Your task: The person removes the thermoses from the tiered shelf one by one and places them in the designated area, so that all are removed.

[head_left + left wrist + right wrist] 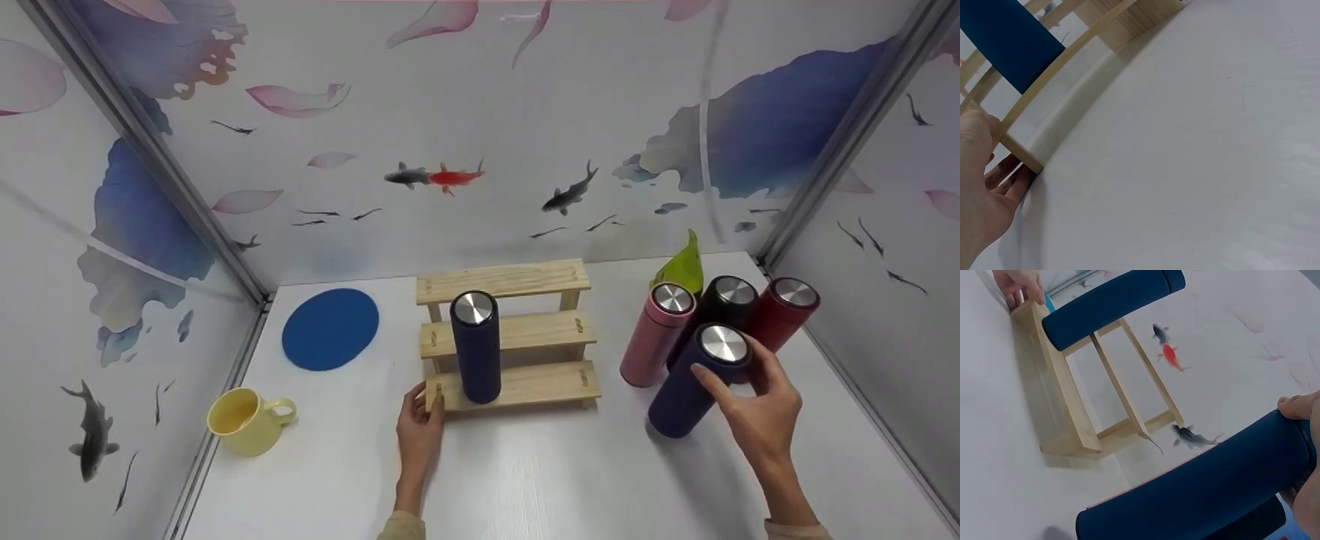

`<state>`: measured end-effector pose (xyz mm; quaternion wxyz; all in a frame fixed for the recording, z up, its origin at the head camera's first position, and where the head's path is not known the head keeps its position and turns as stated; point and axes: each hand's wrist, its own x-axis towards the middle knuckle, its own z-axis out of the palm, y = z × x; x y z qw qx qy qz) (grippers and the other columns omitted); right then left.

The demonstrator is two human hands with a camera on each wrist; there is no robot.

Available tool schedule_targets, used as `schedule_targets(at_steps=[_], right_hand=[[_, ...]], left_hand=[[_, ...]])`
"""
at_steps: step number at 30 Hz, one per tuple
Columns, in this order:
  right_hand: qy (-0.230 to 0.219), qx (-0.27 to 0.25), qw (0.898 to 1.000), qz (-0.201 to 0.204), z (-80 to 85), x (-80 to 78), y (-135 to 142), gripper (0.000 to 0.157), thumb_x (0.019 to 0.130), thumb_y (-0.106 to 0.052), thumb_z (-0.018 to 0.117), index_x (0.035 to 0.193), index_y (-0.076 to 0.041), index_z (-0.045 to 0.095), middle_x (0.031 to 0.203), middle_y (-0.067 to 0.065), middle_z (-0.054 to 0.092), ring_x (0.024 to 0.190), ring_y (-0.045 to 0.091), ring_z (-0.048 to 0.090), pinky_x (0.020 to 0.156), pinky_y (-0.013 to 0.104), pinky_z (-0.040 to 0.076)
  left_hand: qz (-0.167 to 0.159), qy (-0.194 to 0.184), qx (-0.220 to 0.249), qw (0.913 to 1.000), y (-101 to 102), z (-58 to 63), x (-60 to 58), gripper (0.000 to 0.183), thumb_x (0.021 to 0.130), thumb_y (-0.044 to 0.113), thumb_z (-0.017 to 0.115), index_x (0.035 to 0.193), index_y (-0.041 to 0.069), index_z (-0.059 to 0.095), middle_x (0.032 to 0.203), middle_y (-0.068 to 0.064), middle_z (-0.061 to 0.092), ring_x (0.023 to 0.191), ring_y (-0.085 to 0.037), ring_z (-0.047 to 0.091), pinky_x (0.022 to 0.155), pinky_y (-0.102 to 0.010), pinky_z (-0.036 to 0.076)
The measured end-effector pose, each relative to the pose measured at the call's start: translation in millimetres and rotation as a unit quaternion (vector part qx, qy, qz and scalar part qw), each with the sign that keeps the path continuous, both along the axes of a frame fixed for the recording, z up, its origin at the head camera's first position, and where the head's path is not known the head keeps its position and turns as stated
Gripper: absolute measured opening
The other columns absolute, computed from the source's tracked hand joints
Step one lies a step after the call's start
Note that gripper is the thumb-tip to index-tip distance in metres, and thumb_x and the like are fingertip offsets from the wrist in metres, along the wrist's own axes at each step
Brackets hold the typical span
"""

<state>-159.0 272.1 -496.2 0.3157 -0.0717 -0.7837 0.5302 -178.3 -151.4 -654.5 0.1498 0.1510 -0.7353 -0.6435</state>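
Observation:
My right hand [765, 420] grips a dark blue thermos [681, 397] near its silver-topped lid, thumb on the near side; in the right wrist view this thermos [1202, 484] fills the lower part. A second dark blue thermos [478, 352] stands upright on the lowest step of a three-step wooden rack [544, 384]. With my left hand [420, 431] I hold the left end of that lowest step. In the left wrist view, the thumb of my left hand [985, 185] is over the wooden board [1022, 107] and the other fingers are at the rack's side.
Right of the rack, a pink thermos [651, 345], a black thermos [731, 296] and a red thermos [784, 315] stand grouped, with a green pointed object [681, 268] behind. At left are a blue round mat [330, 330] and a yellow mug [251, 427]. Printed walls [480, 112] enclose the table.

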Motion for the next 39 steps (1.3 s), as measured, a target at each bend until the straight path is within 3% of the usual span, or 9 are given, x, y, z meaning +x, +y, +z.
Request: schedule_targets(at_steps=[6, 10, 15, 22, 30, 39], right_hand=[[-0.020, -0.001, 0.999, -0.028, -1.9, 2.5, 16, 0.071, 0.073, 0.000, 0.089, 0.137, -0.006, 0.061, 0.119, -0.011, 0.064, 0.108, -0.008, 0.059, 0.093, 0.006, 0.045], [-0.023, -0.007, 0.999, -0.047, -4.8, 3.6, 26, 0.071, 0.074, -0.002, 0.089, 0.139, -0.007, 0.060, 0.125, 0.000, 0.066, 0.108, -0.007, 0.060, 0.094, 0.006, 0.045], [-0.017, -0.013, 0.997, -0.068, -7.6, 3.2, 38, 0.068, 0.076, -0.004, 0.088, 0.138, -0.007, 0.061, 0.126, 0.004, 0.066, 0.109, -0.004, 0.060, 0.096, 0.009, 0.046], [-0.052, -0.024, 0.992, -0.108, -8.3, 2.1, 54, 0.068, 0.080, -0.010, 0.087, 0.142, -0.011, 0.058, 0.137, 0.013, 0.063, 0.119, 0.005, 0.061, 0.104, 0.016, 0.045], [-0.064, -0.039, 0.988, -0.134, -10.9, -2.6, 74, 0.068, 0.080, -0.014, 0.086, 0.142, -0.011, 0.057, 0.138, 0.012, 0.062, 0.123, 0.007, 0.060, 0.108, 0.020, 0.044], [-0.062, -0.049, 0.986, -0.147, -18.3, -9.0, 90, 0.069, 0.081, -0.014, 0.086, 0.143, -0.012, 0.056, 0.135, 0.005, 0.062, 0.122, 0.004, 0.059, 0.109, 0.020, 0.043]], left_hand=[[0.000, -0.001, 0.007, 1.0000, 0, 0.6, 0.7, 0.043, 0.099, 0.021, 0.068, 0.138, 0.009, 0.057, 0.111, -0.013, 0.067, 0.086, -0.013, 0.063, 0.073, -0.022, 0.053], [-0.002, -0.001, 0.009, 1.0000, 1, 0.8, 1.7, 0.044, 0.100, 0.023, 0.068, 0.139, 0.009, 0.056, 0.113, -0.013, 0.067, 0.088, -0.015, 0.063, 0.073, -0.022, 0.053], [-0.001, -0.002, 0.003, 1.0000, 0, 0.3, 2.7, 0.045, 0.100, 0.025, 0.067, 0.140, 0.010, 0.056, 0.115, -0.013, 0.067, 0.096, -0.017, 0.064, 0.076, -0.021, 0.053], [-0.005, -0.002, 0.004, 1.0000, -1, -0.3, 1.9, 0.044, 0.100, 0.025, 0.067, 0.140, 0.011, 0.056, 0.116, -0.011, 0.067, 0.099, -0.016, 0.065, 0.078, -0.021, 0.053], [0.005, -0.004, 0.006, 1.0000, 1, -0.1, 0.1, 0.044, 0.099, 0.020, 0.068, 0.140, 0.009, 0.056, 0.114, -0.012, 0.068, 0.096, -0.018, 0.065, 0.075, -0.021, 0.053], [-0.003, 0.000, 0.008, 1.0000, 1, -0.4, -0.3, 0.044, 0.100, 0.026, 0.066, 0.139, 0.009, 0.055, 0.111, -0.012, 0.066, 0.088, -0.013, 0.064, 0.072, -0.022, 0.053]])
